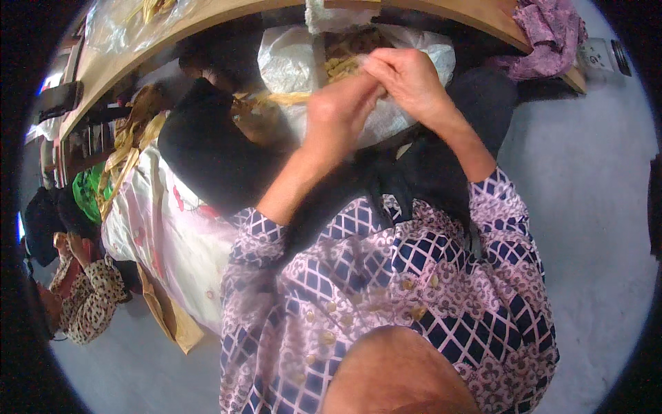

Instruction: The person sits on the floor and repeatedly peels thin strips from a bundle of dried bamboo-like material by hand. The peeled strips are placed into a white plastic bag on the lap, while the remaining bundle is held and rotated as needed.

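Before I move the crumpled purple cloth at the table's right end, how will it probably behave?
The purple cloth is probably floppy, since it lies in loose folds. It is unlikely to roll, having no firm, round shape. It seems draped over the edge of the light-brown table, so a push may slide it off.

Table edge (476,16): smooth wd. Clear bag (123,29): glossy plstc. Purple rag (548,34): matt cloth. Tan strips (340,67): rough, fibrous.
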The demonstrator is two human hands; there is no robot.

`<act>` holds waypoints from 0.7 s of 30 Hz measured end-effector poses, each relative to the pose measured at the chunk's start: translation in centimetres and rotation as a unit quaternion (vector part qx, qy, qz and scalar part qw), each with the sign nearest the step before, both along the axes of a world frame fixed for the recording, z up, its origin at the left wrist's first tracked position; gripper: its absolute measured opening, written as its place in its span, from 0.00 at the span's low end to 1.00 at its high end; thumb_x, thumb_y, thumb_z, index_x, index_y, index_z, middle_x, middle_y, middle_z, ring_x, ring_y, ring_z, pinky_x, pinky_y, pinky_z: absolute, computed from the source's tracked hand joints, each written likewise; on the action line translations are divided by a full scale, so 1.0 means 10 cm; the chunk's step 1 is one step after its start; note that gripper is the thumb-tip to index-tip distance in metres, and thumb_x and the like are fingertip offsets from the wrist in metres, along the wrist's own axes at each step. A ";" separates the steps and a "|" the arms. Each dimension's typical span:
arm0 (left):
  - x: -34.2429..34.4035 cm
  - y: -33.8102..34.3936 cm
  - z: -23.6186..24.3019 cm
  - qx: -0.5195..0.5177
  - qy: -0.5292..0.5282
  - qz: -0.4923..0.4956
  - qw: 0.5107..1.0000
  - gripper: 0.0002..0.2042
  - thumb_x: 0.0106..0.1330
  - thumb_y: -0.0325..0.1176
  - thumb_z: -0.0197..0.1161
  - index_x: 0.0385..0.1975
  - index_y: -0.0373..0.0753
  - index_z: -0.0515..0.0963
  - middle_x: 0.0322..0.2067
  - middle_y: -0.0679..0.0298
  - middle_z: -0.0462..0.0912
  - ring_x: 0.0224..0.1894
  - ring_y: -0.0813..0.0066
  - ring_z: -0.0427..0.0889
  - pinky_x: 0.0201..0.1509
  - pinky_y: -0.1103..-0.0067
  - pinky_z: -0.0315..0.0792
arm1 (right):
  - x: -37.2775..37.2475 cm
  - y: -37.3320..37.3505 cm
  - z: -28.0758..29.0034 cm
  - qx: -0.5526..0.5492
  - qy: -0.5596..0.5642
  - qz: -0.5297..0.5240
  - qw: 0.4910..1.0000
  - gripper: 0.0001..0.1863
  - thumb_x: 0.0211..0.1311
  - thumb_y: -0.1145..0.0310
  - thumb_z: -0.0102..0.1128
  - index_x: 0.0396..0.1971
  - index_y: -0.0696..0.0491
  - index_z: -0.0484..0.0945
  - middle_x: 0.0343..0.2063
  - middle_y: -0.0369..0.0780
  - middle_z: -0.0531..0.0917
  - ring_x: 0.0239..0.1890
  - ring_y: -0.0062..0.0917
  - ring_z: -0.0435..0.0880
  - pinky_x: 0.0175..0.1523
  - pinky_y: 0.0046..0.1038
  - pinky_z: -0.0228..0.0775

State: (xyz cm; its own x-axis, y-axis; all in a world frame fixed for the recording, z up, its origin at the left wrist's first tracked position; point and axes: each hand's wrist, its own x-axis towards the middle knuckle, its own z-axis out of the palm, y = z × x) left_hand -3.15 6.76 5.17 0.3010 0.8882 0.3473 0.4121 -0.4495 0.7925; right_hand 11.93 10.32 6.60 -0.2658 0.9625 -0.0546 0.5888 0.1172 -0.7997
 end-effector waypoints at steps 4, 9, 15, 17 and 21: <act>-0.05 -0.21 -0.12 -0.029 0.010 -0.045 0.998 0.06 0.54 0.26 0.61 0.31 0.35 0.75 0.23 0.58 0.76 0.26 0.61 0.76 0.28 0.75 0.69 | 0.20 -0.20 -0.18 -0.146 0.098 0.024 0.984 0.08 0.55 0.70 0.53 0.21 0.58 0.75 0.12 0.33 0.70 0.16 0.12 0.67 0.21 0.19 0.59; -0.19 -0.30 -0.14 -0.062 -0.012 -0.060 0.996 0.05 0.54 0.28 0.61 0.27 0.33 0.75 0.21 0.58 0.74 0.24 0.63 0.75 0.27 0.75 0.68 | 0.41 -0.38 -0.01 -0.230 0.107 0.020 0.967 0.07 0.54 0.70 0.54 0.25 0.58 0.76 0.14 0.29 0.71 0.16 0.10 0.67 0.21 0.15 0.58; 0.17 -0.03 0.59 -0.214 -0.161 -0.202 0.942 0.05 0.56 0.29 0.61 0.25 0.34 0.77 0.19 0.68 0.75 0.24 0.86 0.71 0.28 0.84 0.66 | 0.62 -0.55 0.72 -0.360 0.159 0.119 0.912 0.12 0.53 0.64 0.58 0.32 0.58 0.78 0.14 0.31 0.73 0.14 0.11 0.67 0.20 0.15 0.58; 0.35 -0.03 0.75 -0.287 -0.327 -0.210 0.876 0.06 0.59 0.31 0.59 0.25 0.35 0.76 0.18 0.71 0.75 0.22 0.88 0.70 0.25 0.87 0.65 | 0.63 -0.66 0.83 -0.323 0.286 0.077 0.899 0.16 0.52 0.60 0.61 0.33 0.59 0.78 0.15 0.32 0.73 0.13 0.11 0.66 0.19 0.15 0.56; 0.30 0.10 0.57 -0.174 -0.215 -0.074 0.958 0.09 0.63 0.34 0.54 0.26 0.35 0.75 0.15 0.72 0.71 0.18 0.89 0.68 0.20 0.88 0.62 | 0.54 -0.49 0.67 -0.268 0.417 0.075 0.865 0.22 0.49 0.55 0.64 0.36 0.59 0.77 0.16 0.32 0.74 0.13 0.11 0.65 0.18 0.15 0.56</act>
